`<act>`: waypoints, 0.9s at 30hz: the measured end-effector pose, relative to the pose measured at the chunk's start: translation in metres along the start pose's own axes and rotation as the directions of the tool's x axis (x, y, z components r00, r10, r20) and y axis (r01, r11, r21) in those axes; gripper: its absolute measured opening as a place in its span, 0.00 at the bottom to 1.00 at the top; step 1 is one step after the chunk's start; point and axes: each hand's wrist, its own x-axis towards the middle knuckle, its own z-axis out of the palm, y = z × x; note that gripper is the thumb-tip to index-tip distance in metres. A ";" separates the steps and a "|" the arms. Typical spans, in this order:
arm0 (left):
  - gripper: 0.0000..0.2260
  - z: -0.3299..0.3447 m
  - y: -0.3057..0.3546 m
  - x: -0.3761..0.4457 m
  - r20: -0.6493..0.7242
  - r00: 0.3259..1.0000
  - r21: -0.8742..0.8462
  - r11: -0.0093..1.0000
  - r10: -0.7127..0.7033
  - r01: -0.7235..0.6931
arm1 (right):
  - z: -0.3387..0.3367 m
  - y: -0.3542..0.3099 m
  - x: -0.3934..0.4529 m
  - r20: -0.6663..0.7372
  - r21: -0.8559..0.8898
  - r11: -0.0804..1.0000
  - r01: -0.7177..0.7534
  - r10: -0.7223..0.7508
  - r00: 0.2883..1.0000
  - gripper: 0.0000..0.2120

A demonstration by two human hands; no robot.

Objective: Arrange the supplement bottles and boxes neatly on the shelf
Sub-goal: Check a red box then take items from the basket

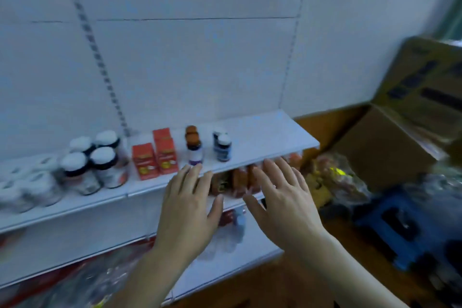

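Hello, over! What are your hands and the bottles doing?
Left hand, right hand open, empty. Bottles, red boxes upright on shelf. Nothing blocking.

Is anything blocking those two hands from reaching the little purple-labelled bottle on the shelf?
Nothing visible. The left hand and right hand hover open at the shelf edge; the purple-labelled bottle stands just beyond the left fingertips.
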 end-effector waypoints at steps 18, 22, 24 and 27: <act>0.24 0.079 -0.167 0.027 0.104 0.960 0.089 0.964 -0.259 0.250 | 0.131 -0.130 0.224 0.145 0.250 0.936 0.248 -0.289 0.946 0.23; 0.22 0.100 -0.178 0.036 0.157 0.942 0.132 0.952 -0.295 0.276 | 0.161 -0.133 0.280 0.196 0.260 0.900 0.350 -0.404 0.894 0.17; 0.21 0.107 -0.182 0.036 0.167 0.938 0.136 0.949 -0.305 0.284 | 0.168 -0.136 0.299 0.225 0.265 0.879 0.397 -0.457 0.861 0.14; 0.19 0.111 -0.188 0.039 0.154 0.940 0.120 0.950 -0.306 0.290 | 0.173 -0.139 0.318 0.297 0.291 0.862 0.416 -0.494 0.817 0.13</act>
